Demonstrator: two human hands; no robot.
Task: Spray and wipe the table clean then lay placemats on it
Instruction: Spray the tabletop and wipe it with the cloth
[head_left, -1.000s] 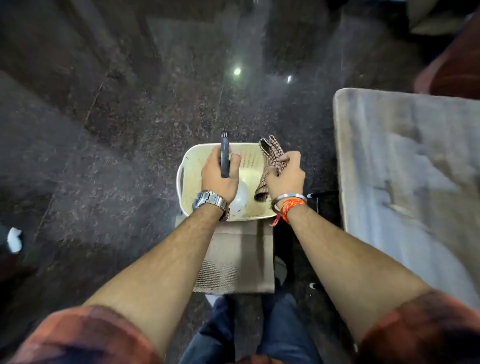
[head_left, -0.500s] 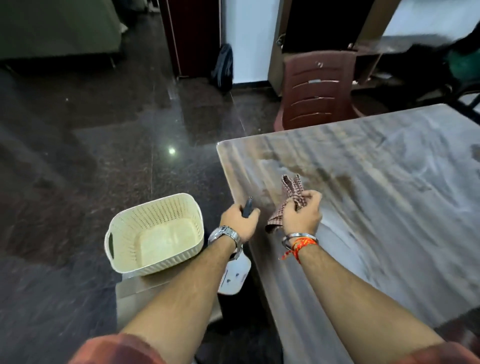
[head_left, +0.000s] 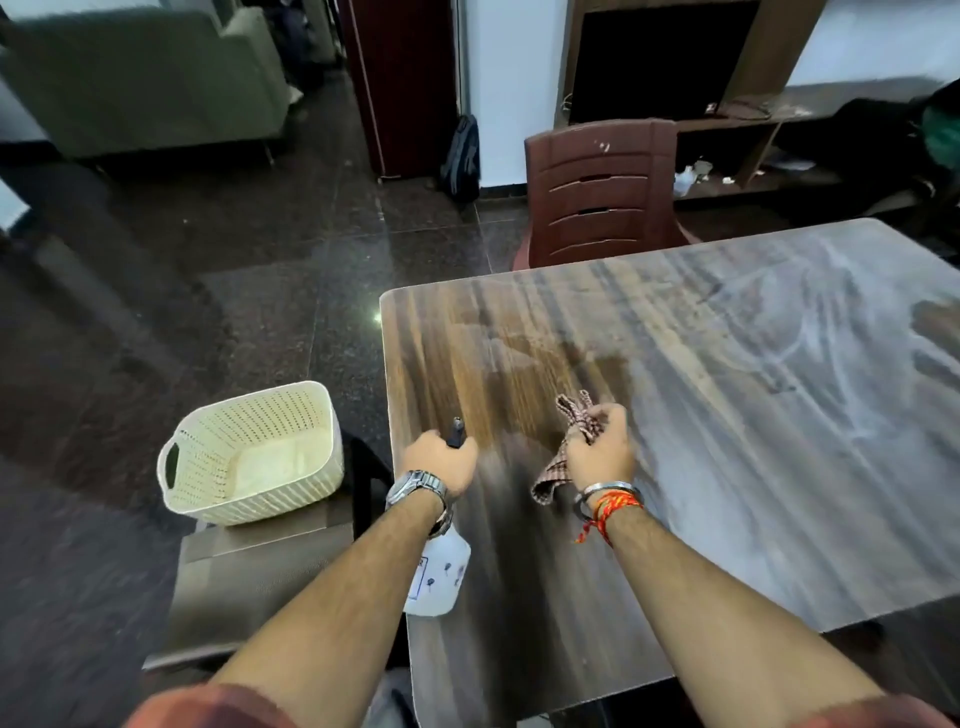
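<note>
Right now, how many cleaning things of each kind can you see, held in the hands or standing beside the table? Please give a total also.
Spray bottle: 1, gripped by the left hand
Cloth: 1, gripped by the right hand
Basket: 1, cream, left of the table
Total: 3

Spray bottle (head_left: 440, 574) label print illegible

The tabletop (head_left: 727, 441) is striped in dark and light brown like wood, and pale grey smears are seen across it. The cloth (head_left: 548, 483) is checked in brown and white. The spray bottle (head_left: 439, 577) is white with a black top. The basket (head_left: 249, 441) is cream and dotted with rows of tiny holes. The chair (head_left: 600, 192) is coloured dark red-brown. The floor (head_left: 234, 312) is speckled dark brown.
</note>
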